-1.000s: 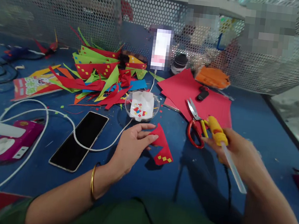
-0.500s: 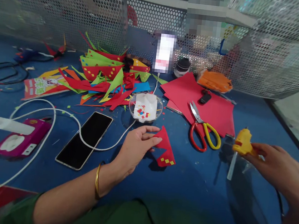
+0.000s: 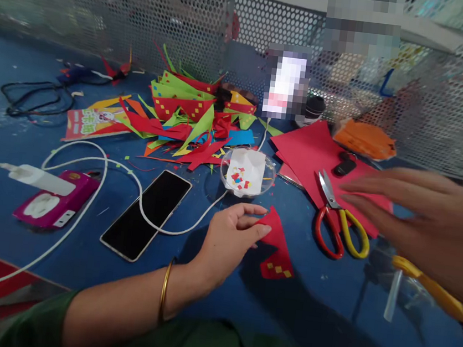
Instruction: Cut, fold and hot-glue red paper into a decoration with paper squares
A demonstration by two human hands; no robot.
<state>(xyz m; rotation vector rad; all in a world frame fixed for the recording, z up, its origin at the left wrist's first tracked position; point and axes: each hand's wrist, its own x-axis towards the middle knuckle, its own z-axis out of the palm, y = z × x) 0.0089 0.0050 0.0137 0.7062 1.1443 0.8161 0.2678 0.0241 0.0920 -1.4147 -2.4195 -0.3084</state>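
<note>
My left hand (image 3: 232, 240) pinches a red folded paper piece (image 3: 276, 242) near its top, between thumb and fingers. Yellow squares line the lower edge of that piece, and a notch is cut in its left side. My right hand (image 3: 431, 213), slightly blurred, hovers at the right with fingers stretched forward and nothing in them. Below it a yellow hot glue gun (image 3: 431, 285) lies on the table, a clear glue stick or stand leg pointing down; the hand partly hides it. Scissors (image 3: 337, 222) with one red and one yellow handle lie just left of the right hand.
A clear bowl (image 3: 267, 184) with white paper and coloured bits stands ahead. Red sheets (image 3: 310, 146), a black key fob (image 3: 345, 167) and paper strips (image 3: 178, 131) lie behind. A phone (image 3: 147, 214), a purple box (image 3: 54, 203) and a white cable (image 3: 103, 181) are left.
My right hand has let go of the yellow glue gun and moved up and left toward the scissors. My left hand still holds the red paper piece. The view has shifted left.
</note>
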